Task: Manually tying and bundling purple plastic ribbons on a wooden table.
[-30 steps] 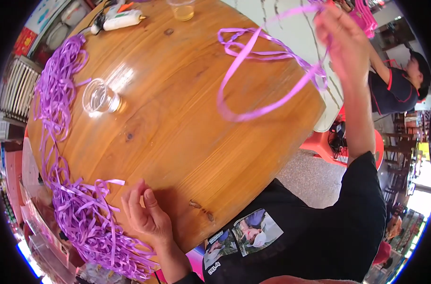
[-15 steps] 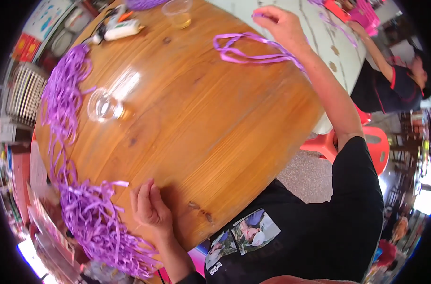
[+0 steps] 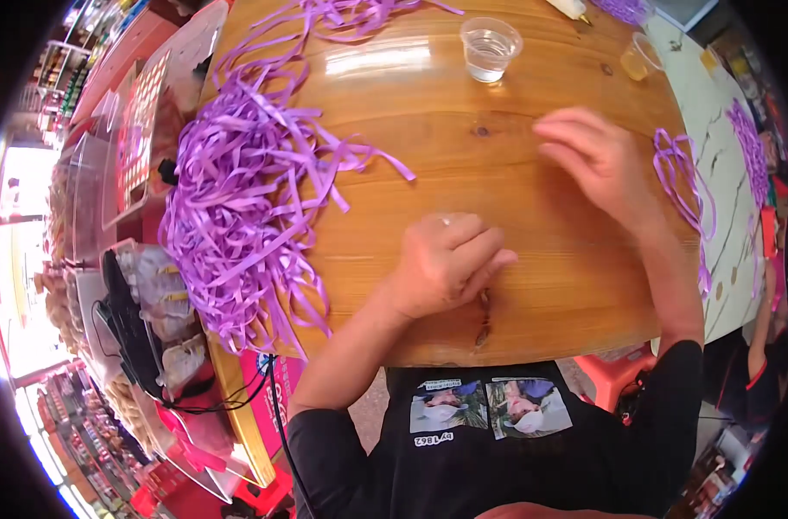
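My left hand (image 3: 450, 264) is just above the wooden table (image 3: 394, 294), its fingers curled in and no object showing in them. To its right and farther off, my right hand (image 3: 597, 164) hovers slightly blurred, thumb and fingers apart with nothing between them. A large tangled heap of purple ribbons (image 3: 247, 208) lies on the table to the left of my left hand, some loose ends reaching toward the middle. Past my right hand, a few looped purple ribbons (image 3: 683, 186) lie over the table's right edge, touched by neither hand.
A clear plastic cup (image 3: 491, 52) of liquid stands at the far side, with a second cup (image 3: 640, 59) farther right. A white glue gun (image 3: 569, 9) lies behind them. On the right, a white marbled table (image 3: 722, 173) adjoins, bearing more purple ribbons (image 3: 746, 147). Black cables (image 3: 229, 402) hang at left.
The view has swung left. My right hand has let go of the looped ribbons at the right and come back over the table. My left hand has moved inward and curled its fingers.
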Tool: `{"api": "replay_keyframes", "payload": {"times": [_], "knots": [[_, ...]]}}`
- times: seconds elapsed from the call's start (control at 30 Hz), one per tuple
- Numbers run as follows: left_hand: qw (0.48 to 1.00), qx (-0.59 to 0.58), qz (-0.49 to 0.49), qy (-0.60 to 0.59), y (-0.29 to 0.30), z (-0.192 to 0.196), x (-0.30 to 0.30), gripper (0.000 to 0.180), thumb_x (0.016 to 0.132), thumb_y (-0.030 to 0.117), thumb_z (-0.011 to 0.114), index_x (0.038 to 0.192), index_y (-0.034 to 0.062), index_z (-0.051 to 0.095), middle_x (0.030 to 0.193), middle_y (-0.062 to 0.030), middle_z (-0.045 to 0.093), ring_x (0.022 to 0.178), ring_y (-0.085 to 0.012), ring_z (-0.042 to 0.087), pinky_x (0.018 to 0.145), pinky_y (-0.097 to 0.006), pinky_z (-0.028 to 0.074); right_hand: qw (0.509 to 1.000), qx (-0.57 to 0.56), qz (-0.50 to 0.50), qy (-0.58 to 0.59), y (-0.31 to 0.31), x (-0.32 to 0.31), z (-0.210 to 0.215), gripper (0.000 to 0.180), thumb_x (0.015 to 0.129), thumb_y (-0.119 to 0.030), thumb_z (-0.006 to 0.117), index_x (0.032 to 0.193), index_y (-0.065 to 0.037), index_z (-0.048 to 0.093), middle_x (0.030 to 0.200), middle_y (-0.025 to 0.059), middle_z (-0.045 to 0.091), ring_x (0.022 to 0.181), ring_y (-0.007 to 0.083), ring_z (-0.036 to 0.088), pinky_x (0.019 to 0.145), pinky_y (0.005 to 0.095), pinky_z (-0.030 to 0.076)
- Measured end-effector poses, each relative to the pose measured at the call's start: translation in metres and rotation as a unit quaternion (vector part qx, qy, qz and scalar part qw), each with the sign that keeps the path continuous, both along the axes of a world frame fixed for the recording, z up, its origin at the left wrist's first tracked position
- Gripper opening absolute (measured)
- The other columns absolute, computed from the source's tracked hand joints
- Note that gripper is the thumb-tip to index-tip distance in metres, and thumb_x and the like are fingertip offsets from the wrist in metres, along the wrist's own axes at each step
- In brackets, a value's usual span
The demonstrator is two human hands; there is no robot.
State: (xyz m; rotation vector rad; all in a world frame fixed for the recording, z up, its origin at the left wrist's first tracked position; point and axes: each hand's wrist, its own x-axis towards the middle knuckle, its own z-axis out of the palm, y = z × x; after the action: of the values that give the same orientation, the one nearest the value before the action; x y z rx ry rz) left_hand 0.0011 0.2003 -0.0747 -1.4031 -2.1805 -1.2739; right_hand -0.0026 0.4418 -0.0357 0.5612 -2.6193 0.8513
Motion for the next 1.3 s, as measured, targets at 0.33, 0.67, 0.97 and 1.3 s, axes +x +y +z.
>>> {"api": "replay_keyframes", "payload": {"times": [0.33,0.67,0.97,1.3], "knots": [[0.993,0.045,-0.054,0.092,-0.004,-0.003,0.006,0.033,0.066,0.018,0.073,0.057,0.0099,0.043,0.057,-0.0024,0.035,0.044,-0.0164,0.045,0.04,-0.03,0.035,0.959,0.165,0.141,0.185,-0.172,-0.103,-0.016,0.021,0.071,-0.01,0.067,0.092,-0.006,0.063,0.095,0.0054,0.059,0.087,0.0243,0.056,0.076,0.0375,0.043],[0.954,0.195,0.154,0.17,-0.024,0.016,-0.011,0.038,0.064,0.016,0.073,0.095,-0.0006,0.061,0.076,-0.0087,0.053,0.062,-0.0217,0.051,0.053,-0.033,0.04,0.97,0.09,0.196,0.116,-0.151,-0.103,0.005,0.019,0.074,-0.005,0.062,0.093,-0.002,0.064,0.093,0.0102,0.063,0.084,0.0287,0.059,0.073,0.0367,0.046],[0.894,0.234,0.325,0.203,-0.047,0.027,-0.027,0.063,0.072,0.017,0.074,0.124,-0.0052,0.045,0.119,-0.023,0.048,0.103,-0.0331,0.049,0.087,-0.039,0.038,0.973,-0.151,0.176,0.012,-0.138,-0.046,0.057,0.014,0.086,-0.003,0.055,0.097,0.003,0.061,0.091,0.0097,0.064,0.084,0.018,0.062,0.077,0.0289,0.048],[0.986,0.116,0.091,0.077,-0.022,0.023,-0.005,0.021,0.069,0.01,0.071,0.089,0.0063,0.063,0.075,-0.0063,0.054,0.069,-0.0221,0.049,0.061,-0.033,0.037,0.86,-0.412,0.181,-0.242,-0.049,0.018,0.042,0.025,0.09,-0.027,0.055,0.08,-0.005,0.051,0.064,-0.0004,0.04,0.06,0.0102,0.037,0.06,0.0261,0.03]]}}
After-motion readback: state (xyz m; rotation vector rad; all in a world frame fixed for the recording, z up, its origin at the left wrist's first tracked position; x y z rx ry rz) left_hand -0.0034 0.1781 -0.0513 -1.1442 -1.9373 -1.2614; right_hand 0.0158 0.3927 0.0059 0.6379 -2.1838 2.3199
